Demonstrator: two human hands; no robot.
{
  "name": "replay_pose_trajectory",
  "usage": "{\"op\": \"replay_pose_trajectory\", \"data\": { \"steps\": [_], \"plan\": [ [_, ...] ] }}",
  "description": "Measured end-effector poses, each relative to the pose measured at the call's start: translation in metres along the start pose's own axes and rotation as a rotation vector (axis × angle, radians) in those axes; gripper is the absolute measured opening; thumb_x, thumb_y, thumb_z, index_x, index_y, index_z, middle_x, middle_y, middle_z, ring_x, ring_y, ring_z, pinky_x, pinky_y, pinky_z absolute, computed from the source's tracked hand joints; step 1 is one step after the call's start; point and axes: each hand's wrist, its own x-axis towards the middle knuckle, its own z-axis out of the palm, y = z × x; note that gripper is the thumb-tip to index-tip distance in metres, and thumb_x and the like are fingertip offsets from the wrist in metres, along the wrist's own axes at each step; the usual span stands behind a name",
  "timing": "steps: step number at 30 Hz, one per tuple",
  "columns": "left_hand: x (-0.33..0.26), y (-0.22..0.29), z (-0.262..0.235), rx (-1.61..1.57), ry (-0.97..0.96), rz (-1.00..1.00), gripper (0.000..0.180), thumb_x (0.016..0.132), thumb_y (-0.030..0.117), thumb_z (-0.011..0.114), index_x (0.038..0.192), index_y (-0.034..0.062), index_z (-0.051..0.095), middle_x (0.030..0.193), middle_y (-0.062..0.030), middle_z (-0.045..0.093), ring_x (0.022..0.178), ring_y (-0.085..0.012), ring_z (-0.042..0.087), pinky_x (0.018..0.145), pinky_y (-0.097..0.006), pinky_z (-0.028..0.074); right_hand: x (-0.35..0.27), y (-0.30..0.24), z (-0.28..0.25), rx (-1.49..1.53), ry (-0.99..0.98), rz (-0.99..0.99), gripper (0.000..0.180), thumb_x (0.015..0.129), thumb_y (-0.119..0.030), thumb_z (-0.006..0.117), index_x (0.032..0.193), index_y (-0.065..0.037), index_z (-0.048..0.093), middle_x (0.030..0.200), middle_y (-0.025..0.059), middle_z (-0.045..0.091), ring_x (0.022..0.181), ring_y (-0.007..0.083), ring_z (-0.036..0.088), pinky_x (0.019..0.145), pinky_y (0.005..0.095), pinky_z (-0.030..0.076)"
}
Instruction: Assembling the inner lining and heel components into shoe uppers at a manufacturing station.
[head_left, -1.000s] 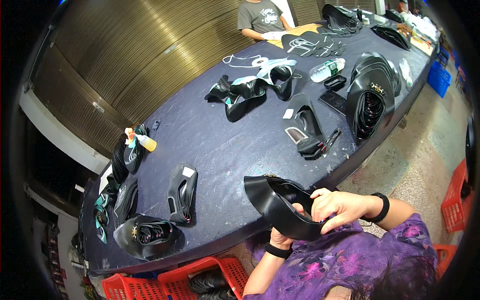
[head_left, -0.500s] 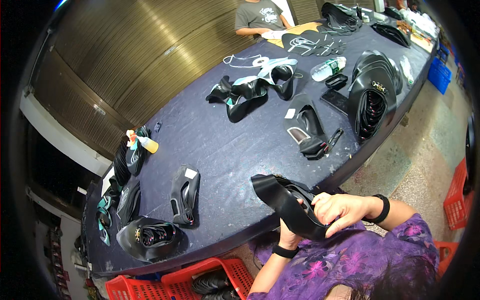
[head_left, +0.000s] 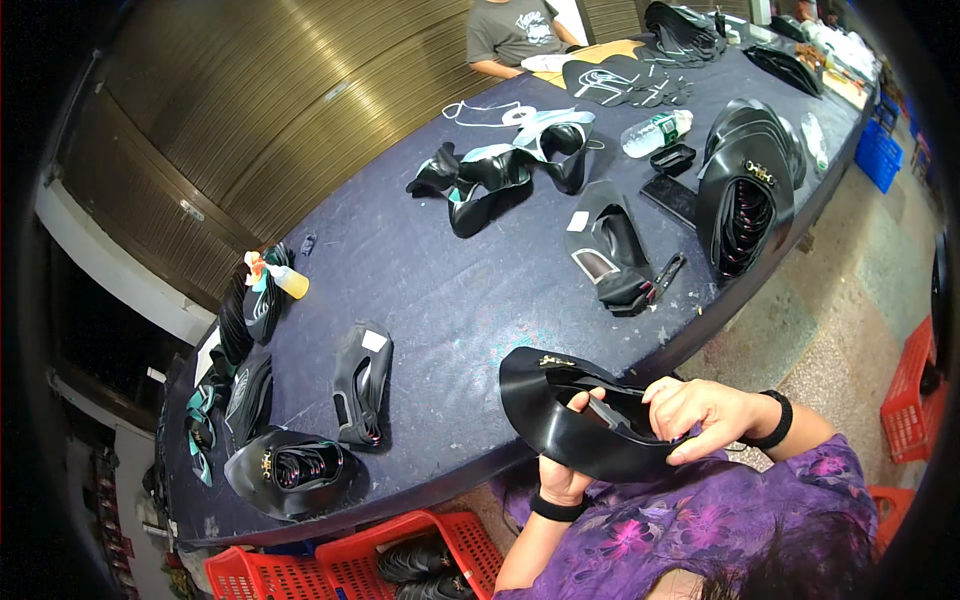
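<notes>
Over the table's near edge I hold a black shoe upper (head_left: 540,415) with a gold chain ornament, tilted so its opening shows. My left hand (head_left: 566,476) grips the lower side from underneath, its fingers reaching into the opening. At the right end my right hand (head_left: 700,415) is closed on the rim, fingers bent inside and thumb outside. Just beyond lies a black shoe upper (head_left: 608,245) with a white label. A nested stack of black uppers (head_left: 735,190) with a gold ornament stands at the right edge of the table.
Left on the dark-covered table (head_left: 440,330) are another nested stack (head_left: 290,475), a labelled upper (head_left: 362,385) and a yellow bottle (head_left: 290,282). Further back are teal-lined pieces (head_left: 495,180), a water bottle (head_left: 655,133) and a phone (head_left: 668,200). Red crates (head_left: 465,545) stand below. A person (head_left: 510,35) sits opposite.
The upper in my hands has turned, so its opening and gold ornament now show more fully. My left hand has shifted slightly left and its fingers now show inside the opening.
</notes>
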Motion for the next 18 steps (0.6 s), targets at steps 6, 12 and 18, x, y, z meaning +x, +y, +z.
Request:
{"op": "replay_pose_trajectory", "data": {
  "steps": [6, 12, 18],
  "plan": [
    [-0.007, 0.008, 0.021, -0.015, 0.104, -0.009, 0.048, 0.081, 0.022, 0.043, 0.121, -0.0043, 0.038, 0.125, -0.0184, 0.039, 0.115, -0.0289, 0.038, 0.099, -0.042, 0.026, -0.004, -0.005, 0.002, -0.013, 0.154, 0.001, 0.019, 0.068, -0.011, 0.065, 0.057, -0.005, 0.05, 0.062, 0.004, 0.051, 0.063, 0.0196, 0.049, 0.069, 0.0339, 0.034],
    [-0.011, 0.005, 0.025, -0.017, 0.176, 0.108, 0.061, 0.077, 0.036, 0.055, 0.121, -0.0025, 0.037, 0.122, -0.0147, 0.043, 0.12, -0.0284, 0.032, 0.102, -0.043, 0.021, -0.012, -0.002, 0.01, -0.083, 0.255, -0.003, 0.018, 0.067, -0.01, 0.065, 0.059, -0.005, 0.051, 0.064, 0.0034, 0.053, 0.065, 0.0203, 0.05, 0.068, 0.0334, 0.034],
    [-0.011, -0.001, 0.023, 0.128, 0.233, 0.081, 0.037, 0.088, 0.022, 0.043, 0.119, 0.0014, 0.04, 0.117, -0.0093, 0.047, 0.11, -0.0228, 0.043, 0.097, -0.038, 0.031, -0.018, -0.011, 0.011, -0.247, 0.139, 0.12, 0.014, 0.07, -0.016, 0.064, 0.075, -0.005, 0.058, 0.068, 0.0045, 0.055, 0.067, 0.0202, 0.052, 0.076, 0.0339, 0.035]
  ]
}}
